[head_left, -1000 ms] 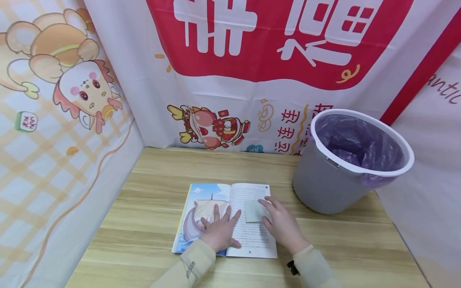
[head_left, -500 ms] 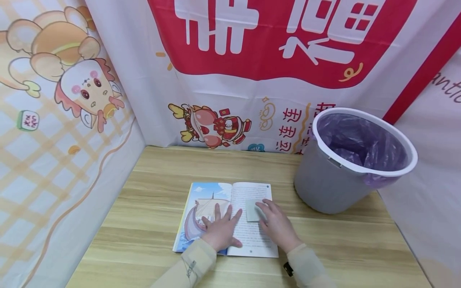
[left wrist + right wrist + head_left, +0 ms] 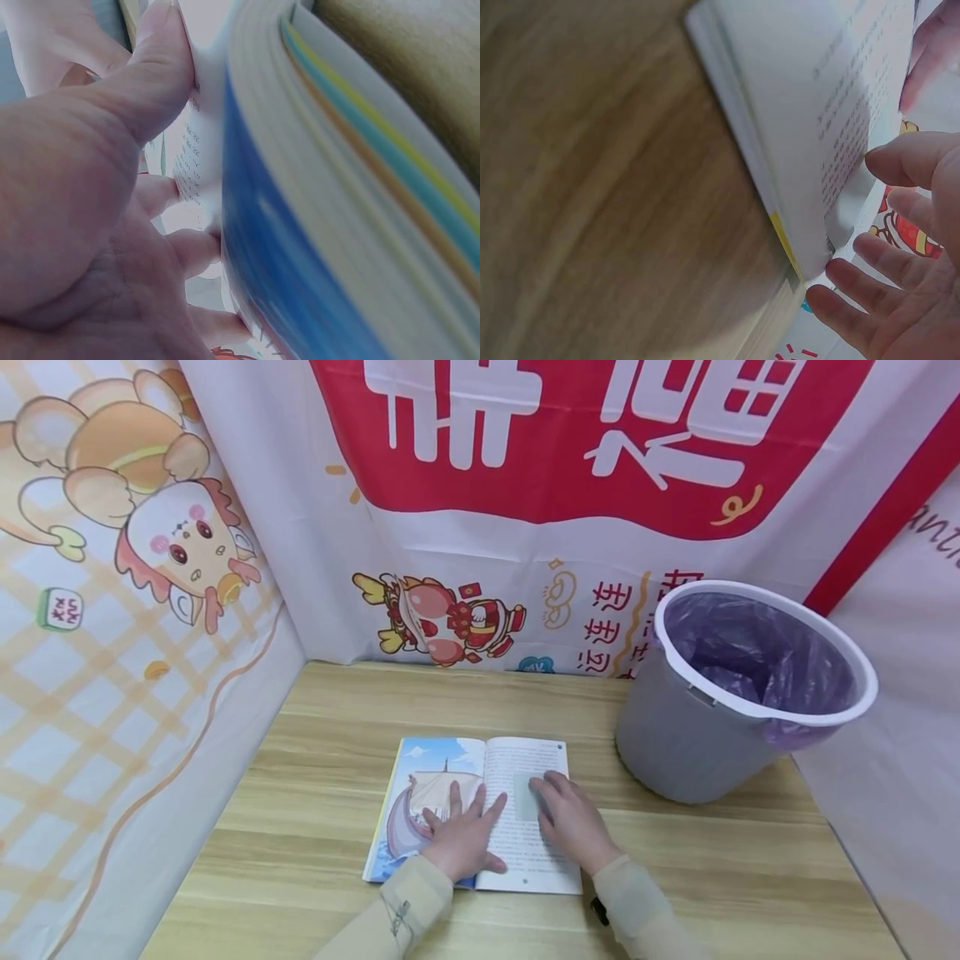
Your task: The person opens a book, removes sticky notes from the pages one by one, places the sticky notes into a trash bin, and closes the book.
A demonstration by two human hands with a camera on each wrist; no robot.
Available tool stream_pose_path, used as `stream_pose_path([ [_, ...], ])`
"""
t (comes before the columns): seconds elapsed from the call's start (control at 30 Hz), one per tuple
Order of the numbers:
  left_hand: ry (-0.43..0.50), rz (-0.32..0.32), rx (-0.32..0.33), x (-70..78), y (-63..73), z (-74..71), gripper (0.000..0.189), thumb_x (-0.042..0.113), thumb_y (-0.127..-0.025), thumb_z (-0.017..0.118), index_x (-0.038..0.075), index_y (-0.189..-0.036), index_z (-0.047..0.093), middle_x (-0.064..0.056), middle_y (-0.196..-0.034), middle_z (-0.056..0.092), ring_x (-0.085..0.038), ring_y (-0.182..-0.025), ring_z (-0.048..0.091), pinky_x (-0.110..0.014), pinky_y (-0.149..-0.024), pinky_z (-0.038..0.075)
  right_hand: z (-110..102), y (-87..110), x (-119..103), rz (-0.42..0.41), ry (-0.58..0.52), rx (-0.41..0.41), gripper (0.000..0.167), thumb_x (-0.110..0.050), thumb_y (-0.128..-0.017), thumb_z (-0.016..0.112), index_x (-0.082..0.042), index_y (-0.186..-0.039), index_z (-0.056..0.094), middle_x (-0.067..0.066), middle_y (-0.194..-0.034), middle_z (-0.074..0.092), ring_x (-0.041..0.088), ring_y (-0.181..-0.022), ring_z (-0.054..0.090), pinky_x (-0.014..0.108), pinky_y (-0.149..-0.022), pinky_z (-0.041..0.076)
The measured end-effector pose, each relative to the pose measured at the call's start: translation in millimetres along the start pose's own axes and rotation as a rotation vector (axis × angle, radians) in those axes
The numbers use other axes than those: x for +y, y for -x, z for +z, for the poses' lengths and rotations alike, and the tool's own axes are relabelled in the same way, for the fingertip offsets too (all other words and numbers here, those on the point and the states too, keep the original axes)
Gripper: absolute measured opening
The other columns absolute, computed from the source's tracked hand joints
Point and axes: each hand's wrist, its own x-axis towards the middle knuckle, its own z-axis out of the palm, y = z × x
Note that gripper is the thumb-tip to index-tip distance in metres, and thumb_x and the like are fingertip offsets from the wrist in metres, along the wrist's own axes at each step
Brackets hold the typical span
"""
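Observation:
An open book [image 3: 517, 860] lies flat, with a ship picture on its left page and printed text on its right. My left hand [image 3: 461, 842] rests on it with fingers spread, across the middle fold. On the text page is a pale green square of paper [image 3: 524, 802], which looks like a sticky note. My right hand [image 3: 577, 822] lies over the note's right part with fingers extended, hiding that side. In the right wrist view the fingers [image 3: 855, 289] are apart and lightly bent, grasping nothing. The left wrist view shows the thick page edges [image 3: 330, 217] beside my thumb.
The book lies on a wooden table [image 3: 300, 793]. A grey bin [image 3: 675, 735] with a white rim and purple liner stands at the back right. Printed cloth [image 3: 330, 527] hangs behind the table, and more cloth covers both sides.
My right hand has slid a little left over the note, and its fingers now cover more of it. My left hand stays in place on the book.

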Motion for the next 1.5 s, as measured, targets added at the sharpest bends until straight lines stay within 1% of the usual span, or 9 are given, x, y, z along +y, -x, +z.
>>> stream_pose_path([
  [0.3,-0.006,-0.009,-0.015,-0.8,-1.2,-1.0,0.105,0.057,-0.070,0.079,0.026,-0.157,0.031,-0.015,-0.162,0.018,-0.058,-0.142,0.004,-0.089,-0.088,0.013,2,-6.5,2,0.005,0.009,-0.022,0.052,-0.016,-0.087,0.076,-0.013,-0.136,0.059,0.018,-0.140,0.051,0.038,-0.123,0.054,0.053,-0.102,0.044],
  [0.57,-0.007,-0.017,-0.020,-0.4,-1.7,-1.3,0.104,0.058,-0.070,0.079,0.027,-0.157,0.031,-0.014,-0.163,0.018,-0.057,-0.142,0.004,-0.088,-0.090,0.013,5,-11.7,4,-0.022,0.024,-0.020,0.046,-0.016,-0.088,0.074,-0.011,-0.132,0.062,0.019,-0.136,0.054,0.038,-0.121,0.056,0.053,-0.101,0.045],
  [1.0,-0.005,-0.026,-0.029,0.7,-2.2,-1.4,0.104,0.057,-0.069,0.079,0.027,-0.157,0.031,-0.014,-0.163,0.018,-0.056,-0.143,0.003,-0.088,-0.090,0.014,7,-15.1,5,-0.020,0.038,-0.047,0.041,-0.019,-0.090,0.073,-0.011,-0.129,0.065,0.019,-0.134,0.056,0.038,-0.118,0.058,0.053,-0.097,0.048],
  [1.1,-0.005,-0.023,-0.029,1.5,-1.8,-2.4,0.104,0.057,-0.069,0.079,0.027,-0.156,0.032,-0.014,-0.163,0.019,-0.056,-0.142,0.004,-0.088,-0.090,0.015,7,-14.7,5,-0.006,0.033,-0.069,0.046,-0.030,-0.089,0.075,-0.012,-0.130,0.064,0.020,-0.135,0.055,0.040,-0.119,0.056,0.055,-0.098,0.046],
  [1.2,-0.009,-0.022,-0.021,1.9,-1.4,-2.8,0.103,0.057,-0.070,0.079,0.026,-0.156,0.033,-0.014,-0.162,0.020,-0.057,-0.142,0.004,-0.088,-0.089,0.015,7,-14.3,3,0.002,0.032,-0.115,0.061,-0.048,-0.085,0.075,-0.013,-0.134,0.062,0.022,-0.138,0.053,0.043,-0.123,0.053,0.058,-0.099,0.045],
  [1.27,-0.014,-0.023,-0.017,2.2,-1.2,-2.7,0.103,0.057,-0.070,0.080,0.026,-0.156,0.033,-0.014,-0.162,0.020,-0.057,-0.142,0.005,-0.088,-0.089,0.016,8,-14.3,1,-0.006,0.034,-0.140,0.070,-0.055,-0.082,0.075,-0.012,-0.135,0.060,0.025,-0.139,0.051,0.044,-0.124,0.052,0.059,-0.099,0.044],
  [1.33,-0.018,-0.024,-0.013,2.2,-1.3,-2.1,0.102,0.056,-0.070,0.080,0.026,-0.156,0.034,-0.014,-0.162,0.020,-0.057,-0.142,0.005,-0.088,-0.089,0.016,8,-14.7,-1,-0.016,0.043,-0.158,0.074,-0.058,-0.081,0.074,-0.011,-0.136,0.059,0.027,-0.139,0.051,0.045,-0.124,0.052,0.059,-0.097,0.046],
  [1.5,-0.023,-0.022,-0.014,1.8,-2.3,0.6,0.102,0.056,-0.070,0.080,0.027,-0.156,0.034,-0.014,-0.163,0.020,-0.057,-0.142,0.004,-0.089,-0.088,0.016,5,-16.8,-7,-0.041,0.099,-0.186,0.072,-0.056,-0.083,0.073,-0.009,-0.135,0.059,0.030,-0.134,0.055,0.045,-0.119,0.056,0.059,-0.091,0.049],
])
